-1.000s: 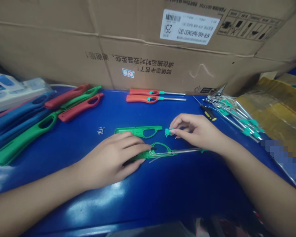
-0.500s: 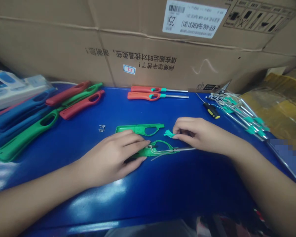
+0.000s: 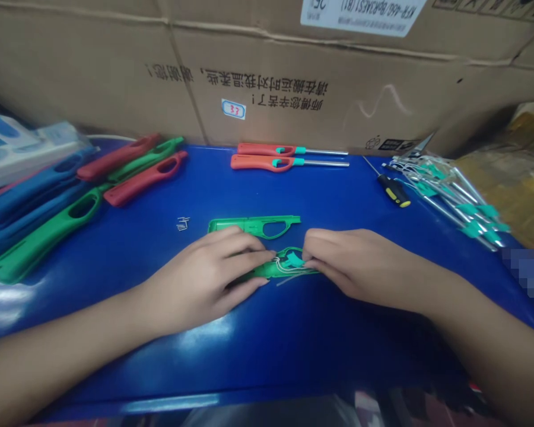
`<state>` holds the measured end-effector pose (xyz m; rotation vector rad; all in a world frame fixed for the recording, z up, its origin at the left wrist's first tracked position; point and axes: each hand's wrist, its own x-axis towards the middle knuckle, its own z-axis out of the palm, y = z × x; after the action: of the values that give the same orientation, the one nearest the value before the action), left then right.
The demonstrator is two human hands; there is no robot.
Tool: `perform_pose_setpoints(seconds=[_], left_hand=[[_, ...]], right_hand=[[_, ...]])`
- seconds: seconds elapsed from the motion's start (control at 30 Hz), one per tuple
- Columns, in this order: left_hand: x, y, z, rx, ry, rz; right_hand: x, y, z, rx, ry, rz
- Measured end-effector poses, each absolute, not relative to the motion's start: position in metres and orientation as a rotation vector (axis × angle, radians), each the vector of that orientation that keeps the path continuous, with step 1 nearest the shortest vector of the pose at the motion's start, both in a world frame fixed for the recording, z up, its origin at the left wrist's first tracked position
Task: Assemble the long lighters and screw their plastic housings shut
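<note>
Mid-table, the teal piece (image 3: 295,260) sat over the near green shell (image 3: 271,271). I saw the right hand (image 3: 360,261) pinching it, fingertips narrow. Left hand (image 3: 220,274) held the shell's left part. Just beyond lay another green half (image 3: 253,225), metal pins (image 3: 183,224) left of it; farther, two orange lighters (image 3: 256,162), with a screwdriver (image 3: 394,191) to the right.

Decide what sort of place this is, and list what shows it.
Most likely a small lighter-assembly workbench: loose lighter handles on the left, a screwdriver near metal lighter barrels on the right, and an open green lighter shell under the left hand.
</note>
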<state>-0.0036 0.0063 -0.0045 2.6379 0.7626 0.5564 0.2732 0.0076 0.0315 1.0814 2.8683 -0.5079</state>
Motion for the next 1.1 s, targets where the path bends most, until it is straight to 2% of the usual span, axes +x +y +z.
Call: perform_pose_setpoints(seconds=[0.23, 0.5, 1.1], left_hand=[[-0.002, 0.003, -0.003, 2.519, 0.78, 0.533], [0.0, -0.003, 0.001, 2.389, 0.835, 0.488], [0.002, -0.005, 0.003, 2.435, 0.851, 0.497]], right_hand=[[0.268, 0.006, 0.032, 1.052, 2.839, -0.481], [0.268, 0.001, 0.027, 0.887, 2.976, -0.302], [0.262, -0.017, 0.03, 0.85, 2.937, 0.105]])
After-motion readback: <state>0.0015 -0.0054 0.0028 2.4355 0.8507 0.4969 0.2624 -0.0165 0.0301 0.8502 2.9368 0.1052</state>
